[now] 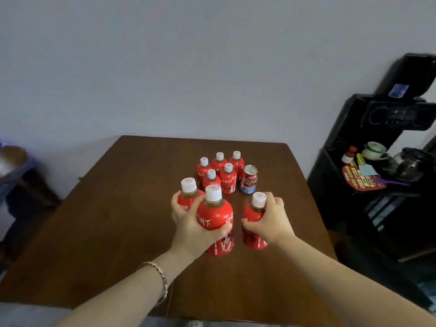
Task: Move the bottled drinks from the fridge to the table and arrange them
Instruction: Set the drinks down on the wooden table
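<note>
Bottles in red sleeves with white caps fill both hands, over the near half of the bench [113, 232]. The left hand [191, 224] is wrapped round two at once. Its palm and thumb clasp the front bottle [215, 217], while its fingers curl round the rear bottle [188, 197], which sits just beyond and to the left, pressed against the first. The right hand [271, 220] grips a third bottle [253, 223] at the shoulder, fingers behind the neck and thumb across the label; it is near the front bottle but apart from it. Whether these three rest on the wood or hang just above it, I cannot tell. Further back, five bottles [228, 182] stand upright in a tight cluster, a can [249, 182] just beside them on the right. A bracelet [159, 274] circles the left wrist. A black stand [342, 185] is right of the bench.
</note>
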